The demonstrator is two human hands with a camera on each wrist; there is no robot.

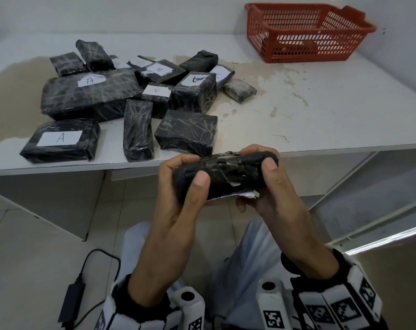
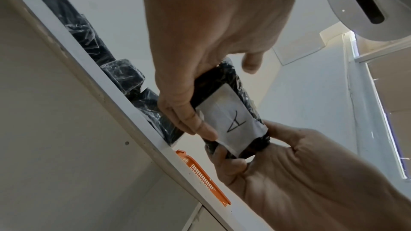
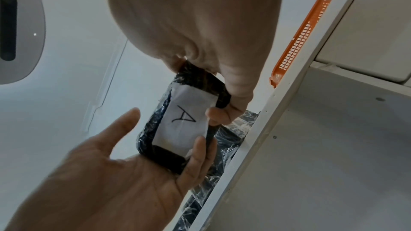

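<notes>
A small black parcel [image 1: 226, 173] wrapped in clear film hangs in the air just in front of the table's front edge, gripped at both ends. My left hand [image 1: 178, 179] curls round its left end with the thumb on top. My right hand [image 1: 271, 179] curls round its right end, thumb on top too. The wrist views show its underside: a white paper label [image 2: 231, 122] with a handwritten "A". In the left wrist view my left hand [image 2: 184, 101] pinches one end and my right hand [image 2: 278, 155] the other. The right wrist view shows the label [image 3: 186, 122] between my right hand [image 3: 233, 85] and left hand [image 3: 155, 173].
Several black wrapped parcels lie on the left half of the white table [image 1: 321, 110], among them a large one [image 1: 90, 96] and a front one [image 1: 59, 141], both labelled A. A red mesh basket [image 1: 297, 47] stands at the back right. A black power adapter with cable [image 1: 71, 301] lies on the floor.
</notes>
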